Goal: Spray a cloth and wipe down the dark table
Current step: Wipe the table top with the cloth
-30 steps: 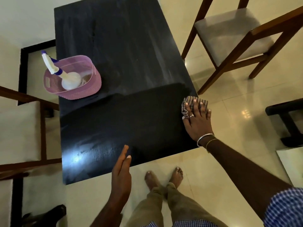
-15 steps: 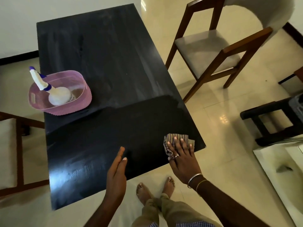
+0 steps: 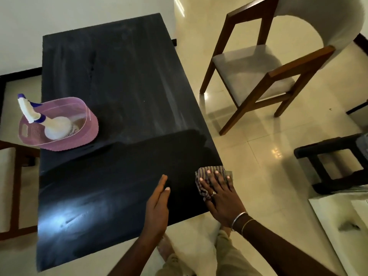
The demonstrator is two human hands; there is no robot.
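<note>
Right hand presses the cloth, fingers flat, at 4 o'clock on the dark table; left hand rests straight-fingered, empty. Overhanging the edge there, the cloth could slide off

Dark table: far half and middle are open surface, room for a hand to sweep. One obstacle on top: pink basket at left edge, w/ spray bottle tilted inside, nozzle above rim. Near right corner is taken by right hand flat on cloth; left hand just beside it. Wooden chair stands right of table, w/ floor gap between.
</note>
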